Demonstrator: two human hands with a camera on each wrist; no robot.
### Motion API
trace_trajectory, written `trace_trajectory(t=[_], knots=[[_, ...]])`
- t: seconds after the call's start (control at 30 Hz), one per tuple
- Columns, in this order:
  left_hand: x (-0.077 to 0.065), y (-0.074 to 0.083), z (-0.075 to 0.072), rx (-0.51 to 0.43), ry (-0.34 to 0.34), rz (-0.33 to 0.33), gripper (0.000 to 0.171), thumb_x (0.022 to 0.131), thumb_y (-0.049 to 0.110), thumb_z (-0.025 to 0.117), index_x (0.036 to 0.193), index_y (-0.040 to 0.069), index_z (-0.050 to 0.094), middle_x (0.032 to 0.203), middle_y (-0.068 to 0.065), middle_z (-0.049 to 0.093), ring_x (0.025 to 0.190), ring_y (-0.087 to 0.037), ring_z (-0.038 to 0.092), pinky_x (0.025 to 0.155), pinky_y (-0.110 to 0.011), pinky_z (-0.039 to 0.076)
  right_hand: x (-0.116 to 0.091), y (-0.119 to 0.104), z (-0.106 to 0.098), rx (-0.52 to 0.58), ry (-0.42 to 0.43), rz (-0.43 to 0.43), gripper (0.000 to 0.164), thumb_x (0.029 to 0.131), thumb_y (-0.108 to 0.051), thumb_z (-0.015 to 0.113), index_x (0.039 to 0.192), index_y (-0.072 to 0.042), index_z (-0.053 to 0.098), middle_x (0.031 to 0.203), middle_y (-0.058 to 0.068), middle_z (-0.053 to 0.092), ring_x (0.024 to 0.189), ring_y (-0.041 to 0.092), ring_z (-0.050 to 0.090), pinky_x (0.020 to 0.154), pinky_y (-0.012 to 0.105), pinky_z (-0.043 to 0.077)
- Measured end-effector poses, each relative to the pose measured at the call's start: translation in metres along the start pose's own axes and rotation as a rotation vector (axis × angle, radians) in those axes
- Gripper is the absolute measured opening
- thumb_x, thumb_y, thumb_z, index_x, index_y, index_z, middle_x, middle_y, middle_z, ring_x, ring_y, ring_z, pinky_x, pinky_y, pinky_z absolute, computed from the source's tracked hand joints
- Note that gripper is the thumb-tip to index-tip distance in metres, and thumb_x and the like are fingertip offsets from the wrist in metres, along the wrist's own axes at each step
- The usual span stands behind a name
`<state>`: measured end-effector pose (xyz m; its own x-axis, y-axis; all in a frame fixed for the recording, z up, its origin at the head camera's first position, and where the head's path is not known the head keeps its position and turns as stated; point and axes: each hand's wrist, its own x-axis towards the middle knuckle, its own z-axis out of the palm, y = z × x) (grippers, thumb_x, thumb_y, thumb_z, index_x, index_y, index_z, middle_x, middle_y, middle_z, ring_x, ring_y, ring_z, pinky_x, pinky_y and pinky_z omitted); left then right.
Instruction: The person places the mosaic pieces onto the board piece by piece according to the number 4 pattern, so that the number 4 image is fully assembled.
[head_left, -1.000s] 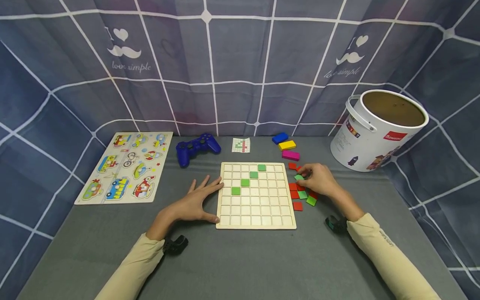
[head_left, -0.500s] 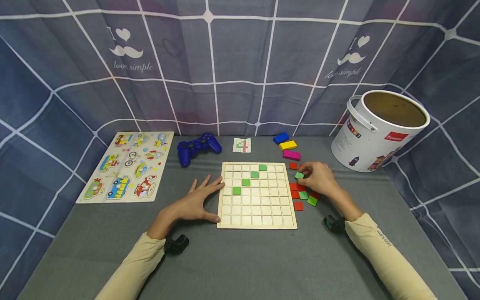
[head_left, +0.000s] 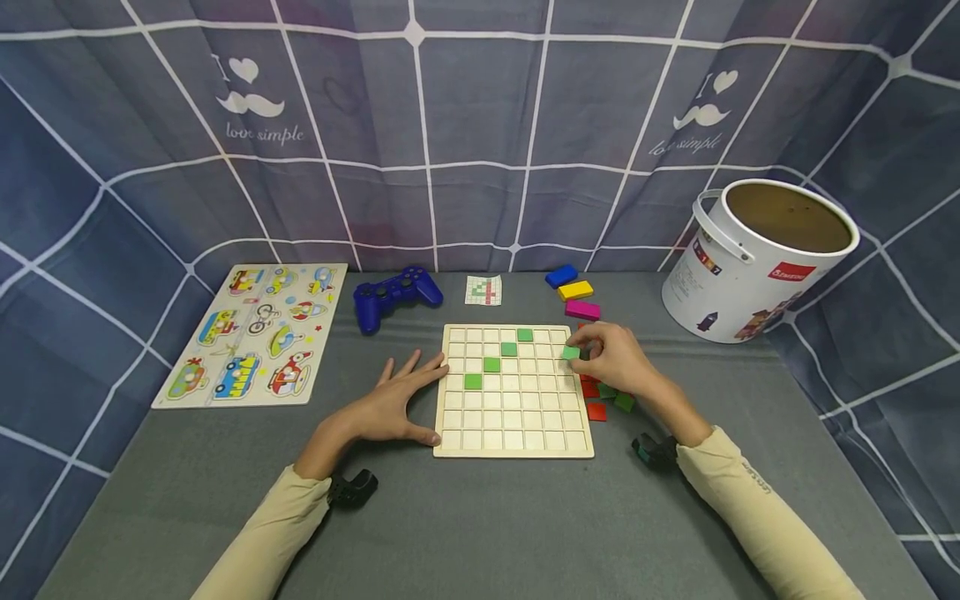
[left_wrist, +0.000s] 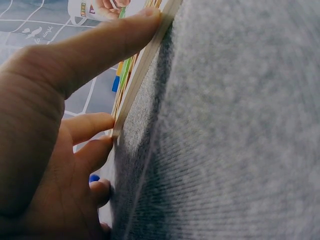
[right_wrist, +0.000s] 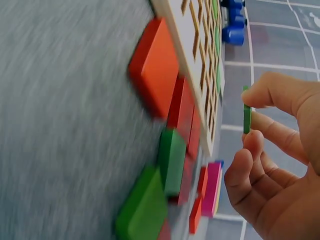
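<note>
A wooden grid board [head_left: 513, 417] lies flat in the middle of the table. Several green square tiles [head_left: 491, 365] sit in its cells along a diagonal. My right hand [head_left: 617, 358] pinches another green tile [right_wrist: 247, 111] between thumb and fingertips, raised over the board's right edge. My left hand [head_left: 392, 404] is spread, with thumb and fingers touching the board's left side; the left wrist view shows the fingertips against the board edge [left_wrist: 145, 65]. Loose red tiles [right_wrist: 155, 67] and green tiles [right_wrist: 145, 205] lie beside the board's right edge, partly under my right hand.
Behind the board are a small pattern card [head_left: 483, 291], a blue game controller [head_left: 396, 298], and blue, yellow and magenta blocks [head_left: 575, 289]. A picture puzzle board [head_left: 251, 333] lies at left. A white bucket [head_left: 750, 283] stands at back right.
My right hand has lifted the green tile from the loose pile and carried it left over the board's right edge. My left hand stays in place.
</note>
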<state>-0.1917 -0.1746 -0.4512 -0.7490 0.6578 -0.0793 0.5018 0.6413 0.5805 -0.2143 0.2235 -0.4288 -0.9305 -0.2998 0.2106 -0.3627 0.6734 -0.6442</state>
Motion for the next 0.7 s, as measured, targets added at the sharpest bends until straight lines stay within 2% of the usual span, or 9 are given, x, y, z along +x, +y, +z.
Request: trace_trajectory(t=[0.33, 0.5, 0.7], knots=[[0.000, 0.001, 0.001, 0.008, -0.005, -0.005, 0.109, 0.072, 0.050, 0.087, 0.159, 0.019, 0.030, 0.167, -0.001, 0.010, 0.152, -0.034, -0.004, 0.113, -0.065, -0.011, 0.002, -0.021, 0.026, 0.115, -0.081, -0.072, 0.026, 0.076, -0.003, 0.082, 0.101, -0.008, 0.077, 0.092, 0.005, 0.067, 0.060, 0.016, 0.054, 0.054, 0.030, 0.046], [-0.001, 0.000, 0.001, 0.004, -0.004, -0.004, 0.109, 0.073, 0.050, 0.087, 0.159, 0.018, 0.029, 0.167, -0.002, 0.010, 0.152, -0.035, -0.004, 0.113, -0.065, -0.011, 0.006, -0.034, 0.040, 0.106, -0.142, -0.096, 0.025, 0.077, -0.006, 0.080, 0.102, -0.010, 0.077, 0.093, 0.002, 0.066, 0.063, 0.017, 0.057, 0.059, 0.030, 0.049], [-0.001, -0.001, 0.001, 0.006, -0.001, -0.004, 0.110, 0.072, 0.052, 0.086, 0.160, 0.019, 0.029, 0.167, -0.001, 0.010, 0.152, -0.035, -0.004, 0.113, -0.065, -0.011, 0.011, -0.049, 0.055, 0.083, -0.182, -0.121, 0.026, 0.076, -0.006, 0.075, 0.102, -0.009, 0.076, 0.092, 0.005, 0.067, 0.062, 0.012, 0.055, 0.063, 0.031, 0.050]])
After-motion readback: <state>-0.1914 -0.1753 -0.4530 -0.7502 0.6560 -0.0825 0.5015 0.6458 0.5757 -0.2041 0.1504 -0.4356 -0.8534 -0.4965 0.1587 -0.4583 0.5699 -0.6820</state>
